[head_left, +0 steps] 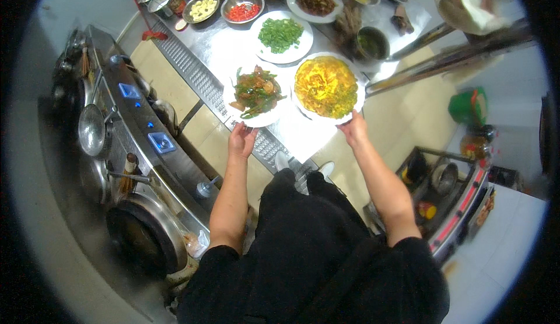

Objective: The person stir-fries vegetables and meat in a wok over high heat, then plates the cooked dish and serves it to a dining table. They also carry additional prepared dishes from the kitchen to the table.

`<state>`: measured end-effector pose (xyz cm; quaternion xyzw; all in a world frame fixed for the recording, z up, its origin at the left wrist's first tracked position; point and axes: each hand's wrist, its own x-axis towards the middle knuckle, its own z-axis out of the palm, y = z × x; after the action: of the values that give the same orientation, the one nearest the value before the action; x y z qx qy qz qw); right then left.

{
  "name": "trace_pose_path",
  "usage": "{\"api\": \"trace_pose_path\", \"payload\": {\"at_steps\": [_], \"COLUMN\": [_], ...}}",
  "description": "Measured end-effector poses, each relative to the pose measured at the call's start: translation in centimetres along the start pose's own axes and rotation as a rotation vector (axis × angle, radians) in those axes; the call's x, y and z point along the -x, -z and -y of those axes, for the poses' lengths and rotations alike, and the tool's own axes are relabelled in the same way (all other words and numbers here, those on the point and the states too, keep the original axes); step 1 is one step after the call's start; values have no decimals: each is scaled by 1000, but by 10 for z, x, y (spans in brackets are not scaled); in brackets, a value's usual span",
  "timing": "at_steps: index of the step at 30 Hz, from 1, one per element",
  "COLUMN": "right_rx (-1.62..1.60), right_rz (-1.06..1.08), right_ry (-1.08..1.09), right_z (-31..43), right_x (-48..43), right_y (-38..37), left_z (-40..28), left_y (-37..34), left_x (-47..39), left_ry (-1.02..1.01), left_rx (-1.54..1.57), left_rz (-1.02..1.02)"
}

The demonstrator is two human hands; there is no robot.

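My left hand (243, 140) grips the near rim of a white plate (271, 120) that bears a stir-fry of green peppers and brown pieces (257, 91). To the right, my right hand (354, 129) holds the near right rim of another white plate (361, 94). A round yellow omelette (326, 85), browned in spots, covers most of that one. Both plates are level, side by side over the near end of a steel table (210, 46). Whether their undersides touch the tabletop cannot be told. Just beyond them lies a white plate (256, 53) of chopped green onions (280, 34).
Bowls of garlic cloves (203, 9) and chopped red peppers (243, 12) stand farther back, beside a plate of dark food (316, 2). A stove with a wok (144, 232) and a ladle (92, 129) runs along my left. Right of me is a metal rack (420, 184).
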<state>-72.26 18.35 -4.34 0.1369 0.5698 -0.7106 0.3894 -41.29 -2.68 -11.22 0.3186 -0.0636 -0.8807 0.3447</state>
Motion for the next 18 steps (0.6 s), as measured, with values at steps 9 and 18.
{"api": "trace_pose_path", "payload": {"at_steps": [9,18], "right_rx": [-153,-155], "right_rz": [91,176], "right_ry": [340,242], "right_z": [-17,-3], "right_x": [-17,5], "right_y": [11,-9], "left_z": [0,-7], "left_y": [-33,-39], "left_x": [11,0], "left_ry": [-145,-285], "left_rx": [-191,-160], "left_rz": [-155,-22]}}
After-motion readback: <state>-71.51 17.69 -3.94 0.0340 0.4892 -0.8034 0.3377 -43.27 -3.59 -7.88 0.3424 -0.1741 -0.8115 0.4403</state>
